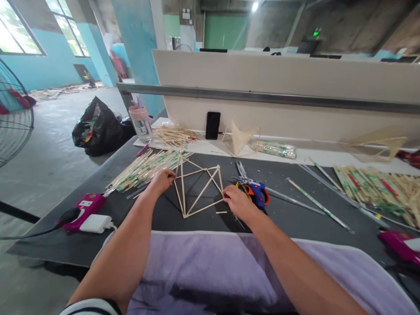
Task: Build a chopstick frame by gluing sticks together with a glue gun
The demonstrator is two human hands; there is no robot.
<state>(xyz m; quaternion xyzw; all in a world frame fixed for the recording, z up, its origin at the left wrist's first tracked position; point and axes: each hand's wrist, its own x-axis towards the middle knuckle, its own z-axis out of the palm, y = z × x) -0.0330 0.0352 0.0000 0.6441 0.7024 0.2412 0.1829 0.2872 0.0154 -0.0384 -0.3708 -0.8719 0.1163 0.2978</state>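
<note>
A frame of thin wooden sticks (199,199), joined at its corners, stands on the dark tabletop between my hands. My left hand (162,181) pinches its left side, fingers closed on a stick. On the opposite side my right hand (234,198) grips the frame's right corner, fingertips pressed together. A short loose stick piece (221,212) lies just in front of the frame. Beyond my right hand is a blue glue gun (257,189), partly over orange-handled scissors. Pliers (240,168) lie behind these tools.
Packaged sticks (143,171) lie at left, with more sticks (375,188) at right. A pink power strip (85,210) sits at the left edge. At the back stand a phone (213,125), a jar (141,126) and a finished-looking stick model (239,138). A purple cloth (205,264) covers the front.
</note>
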